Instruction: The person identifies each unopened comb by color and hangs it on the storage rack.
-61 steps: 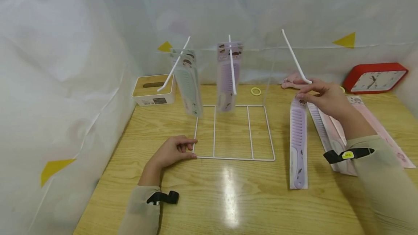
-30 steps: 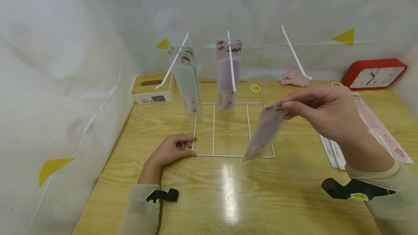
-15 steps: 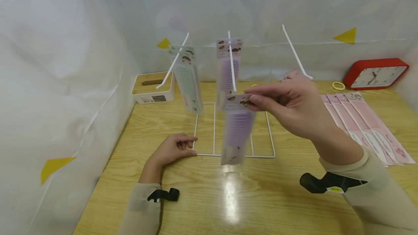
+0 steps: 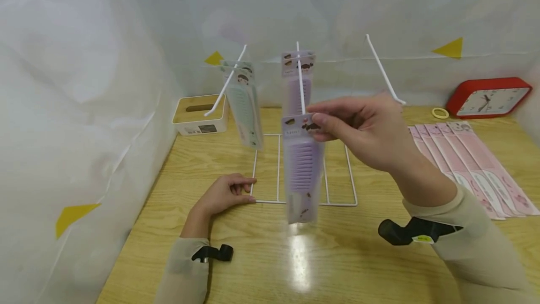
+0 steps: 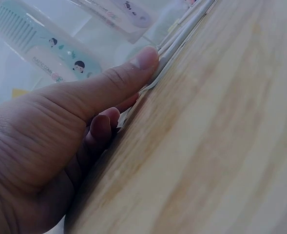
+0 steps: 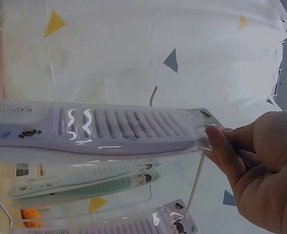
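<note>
My right hand [image 4: 367, 130] pinches the top card of a packaged purple comb [image 4: 301, 168] between thumb and fingers. The comb hangs down, its card at the front tip of the middle prong [image 4: 301, 86]; whether the prong passes through the hole is unclear. In the right wrist view, the held comb [image 6: 124, 129] stretches left from my fingertips. Further back on that prong hang purple combs [image 4: 295, 90]. Green packaged combs [image 4: 242, 107] hang on the left prong. My left hand [image 4: 225, 193] holds the white wire rack's base [image 4: 303, 204] at its front left corner, thumb [image 5: 145, 57] on the wire.
The right prong [image 4: 381, 69] carries nothing. Several pink packaged combs [image 4: 476, 168] lie fanned on the table's right side. A red clock [image 4: 489, 97] and a yellow ring [image 4: 440, 113] sit behind them. A tissue box [image 4: 200, 115] stands back left.
My right hand has lifted the purple comb from the right side of the table and carried it left to the middle prong's tip. The left hand stays at the rack's corner.
</note>
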Motion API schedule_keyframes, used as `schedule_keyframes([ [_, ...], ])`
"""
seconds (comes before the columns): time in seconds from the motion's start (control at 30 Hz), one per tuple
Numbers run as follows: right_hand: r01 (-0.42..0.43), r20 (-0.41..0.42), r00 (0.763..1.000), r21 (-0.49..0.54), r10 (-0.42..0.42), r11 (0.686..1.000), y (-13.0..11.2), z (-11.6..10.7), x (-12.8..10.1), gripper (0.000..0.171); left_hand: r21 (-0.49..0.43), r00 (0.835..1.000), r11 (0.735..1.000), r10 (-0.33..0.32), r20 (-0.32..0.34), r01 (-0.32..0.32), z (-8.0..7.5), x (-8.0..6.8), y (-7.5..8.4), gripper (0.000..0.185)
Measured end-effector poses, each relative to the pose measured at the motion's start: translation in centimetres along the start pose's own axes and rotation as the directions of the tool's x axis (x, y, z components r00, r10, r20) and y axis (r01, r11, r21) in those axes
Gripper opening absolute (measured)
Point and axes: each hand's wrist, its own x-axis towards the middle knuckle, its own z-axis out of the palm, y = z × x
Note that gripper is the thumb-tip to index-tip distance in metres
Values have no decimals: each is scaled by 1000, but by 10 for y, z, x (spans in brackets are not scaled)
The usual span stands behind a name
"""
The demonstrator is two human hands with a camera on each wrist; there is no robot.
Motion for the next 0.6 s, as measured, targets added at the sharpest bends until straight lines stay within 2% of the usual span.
schedule_keyframes([
  [0.13, -53, -16, 998, -13, 52, 999, -1, 0, 2, 16, 3, 1000, 1000, -5, 2, 5, 0, 0, 0, 47],
  [0.33, -73, -35, 997, -159, 68, 985, 2, 1, 5, 13, -6, 1000, 1000, -7, -9, 7, 2, -1, 0, 48],
  [0.4, -89, -45, 996, -184, 82, 979, 7, 1, 6, 13, -2, 1000, 1000, -12, -7, 12, 1, -3, 8, 47],
  [0.5, -148, -78, 987, -141, 138, 979, 15, -2, 8, 15, 14, 1000, 1000, -23, -6, 23, 2, -3, 12, 47],
  [0.6, -221, -129, 967, -6, 219, 975, 27, -5, 15, 17, 18, 1000, 1000, -18, -10, 18, 2, -2, 9, 47],
])
